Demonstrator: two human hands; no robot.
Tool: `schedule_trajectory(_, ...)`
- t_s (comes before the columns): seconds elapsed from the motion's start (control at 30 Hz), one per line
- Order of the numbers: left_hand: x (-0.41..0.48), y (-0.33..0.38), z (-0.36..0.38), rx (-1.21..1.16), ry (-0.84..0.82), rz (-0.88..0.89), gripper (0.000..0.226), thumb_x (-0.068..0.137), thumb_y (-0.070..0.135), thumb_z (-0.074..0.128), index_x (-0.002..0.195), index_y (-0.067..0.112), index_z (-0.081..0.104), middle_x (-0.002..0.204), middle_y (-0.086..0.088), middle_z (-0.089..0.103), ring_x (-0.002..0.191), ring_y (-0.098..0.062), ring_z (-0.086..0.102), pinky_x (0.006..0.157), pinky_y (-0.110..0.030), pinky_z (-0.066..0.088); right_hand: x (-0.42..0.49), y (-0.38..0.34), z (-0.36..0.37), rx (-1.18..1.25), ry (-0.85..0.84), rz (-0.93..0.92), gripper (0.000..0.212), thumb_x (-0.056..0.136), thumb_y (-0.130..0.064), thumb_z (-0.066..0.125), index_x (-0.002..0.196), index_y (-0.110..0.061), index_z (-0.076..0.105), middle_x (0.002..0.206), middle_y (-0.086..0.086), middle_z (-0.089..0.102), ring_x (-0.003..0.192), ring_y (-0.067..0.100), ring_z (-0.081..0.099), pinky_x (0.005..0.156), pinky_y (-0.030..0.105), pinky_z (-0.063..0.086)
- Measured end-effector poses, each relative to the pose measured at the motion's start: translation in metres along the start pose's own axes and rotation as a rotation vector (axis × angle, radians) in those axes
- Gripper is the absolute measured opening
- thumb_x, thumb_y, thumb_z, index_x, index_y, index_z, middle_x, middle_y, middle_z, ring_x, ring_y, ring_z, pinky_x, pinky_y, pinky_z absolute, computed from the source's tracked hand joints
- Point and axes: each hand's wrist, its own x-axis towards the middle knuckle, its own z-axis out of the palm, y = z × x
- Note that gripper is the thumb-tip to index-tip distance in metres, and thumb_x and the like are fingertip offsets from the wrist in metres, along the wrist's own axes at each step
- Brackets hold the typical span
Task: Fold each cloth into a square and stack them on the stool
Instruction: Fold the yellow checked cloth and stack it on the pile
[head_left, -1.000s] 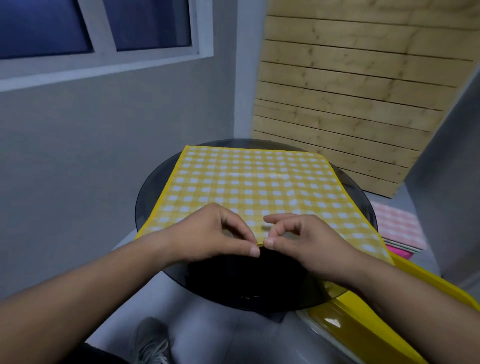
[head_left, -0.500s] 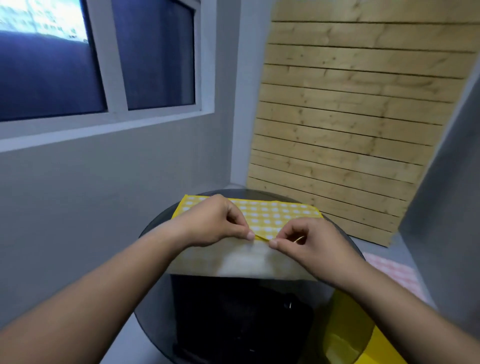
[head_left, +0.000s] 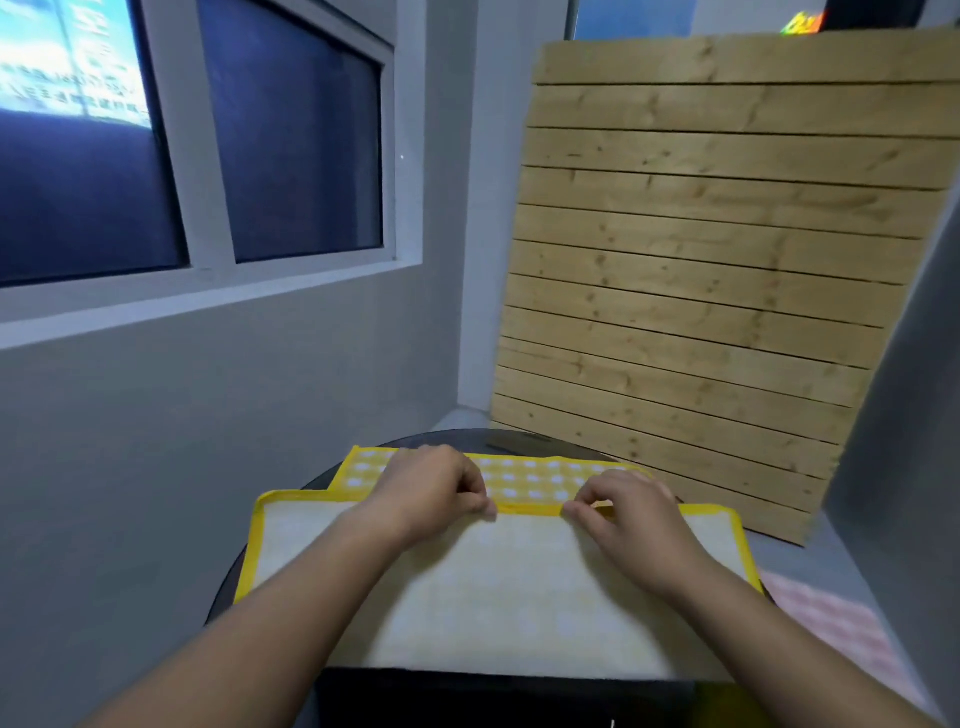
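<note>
Left hand (head_left: 431, 488) and right hand (head_left: 628, 514) each pinch the yellow hem of the checked cloth (head_left: 467, 587), half-folded on the round dark tabletop (head_left: 519, 442); it looks light and limp (easily rucked), so hem and corners seem the surest hold.

My bare forearms reach forward from the lower corners and draw closer toward the middle. My left hand (head_left: 431, 488) is knuckles-up with its fingers (head_left: 470, 480) curled under, thumb and forefinger pinching the turned-over hem of the yellow checked cloth (head_left: 519, 587). My right hand (head_left: 623, 512) mirrors it near by, a stretch of hem between them, fingers curled, thumb and forefinger nipping the same edge. Both wrists run straight.
</note>
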Motion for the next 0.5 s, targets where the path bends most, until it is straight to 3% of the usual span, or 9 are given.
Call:
schedule_trajectory(0.1, 0.008, -0.013, 0.030, -0.072, -0.012, -0.094, 0.019, 0.081, 0.045, 0.075, 0.079, 0.026, 0.077, 0.080, 0.013, 0.072, 0.087, -0.008, 0.061, 0.089, -0.032, 0.043, 0.007, 0.012, 0.022, 0.110, -0.100, 0.076, 0.021, 0.089, -0.041, 0.063, 0.070, -0.033, 0.061, 0.087, -0.016, 0.065, 0.099, 0.011, 0.054, 0.099, 0.040, 0.039)
schedule_trajectory(0.2, 0.013, -0.026, 0.059, -0.087, -0.005, -0.143, 0.031, 0.082, 0.046, 0.073, 0.061, 0.025, 0.065, 0.069, 0.016, 0.065, 0.086, -0.010, 0.058, 0.094, -0.034, 0.044, 0.008, 0.026, 0.045, 0.149, -0.137, 0.129, 0.022, 0.089, -0.040, 0.063, 0.069, -0.030, 0.061, 0.087, -0.014, 0.064, 0.099, 0.010, 0.053, 0.098, 0.040, 0.039)
schedule_trajectory(0.3, 0.017, -0.038, 0.079, -0.081, -0.028, -0.147, 0.042, 0.084, 0.049, 0.071, 0.054, 0.027, 0.053, 0.061, 0.015, 0.055, 0.081, -0.013, 0.049, 0.093, -0.036, 0.044, 0.010, 0.038, 0.059, 0.155, -0.131, 0.164, 0.023, 0.088, -0.040, 0.064, 0.069, -0.029, 0.061, 0.090, -0.011, 0.060, 0.099, 0.011, 0.052, 0.096, 0.037, 0.037)
schedule_trajectory(0.5, 0.025, -0.043, 0.094, -0.103, 0.038, -0.156, 0.042, 0.086, 0.052, 0.067, 0.057, 0.029, 0.049, 0.069, 0.013, 0.058, 0.085, -0.014, 0.050, 0.088, -0.036, 0.041, 0.013, 0.048, 0.076, 0.117, -0.092, 0.199, 0.023, 0.087, -0.042, 0.066, 0.068, -0.030, 0.059, 0.090, -0.008, 0.057, 0.096, 0.015, 0.052, 0.089, 0.033, 0.034)
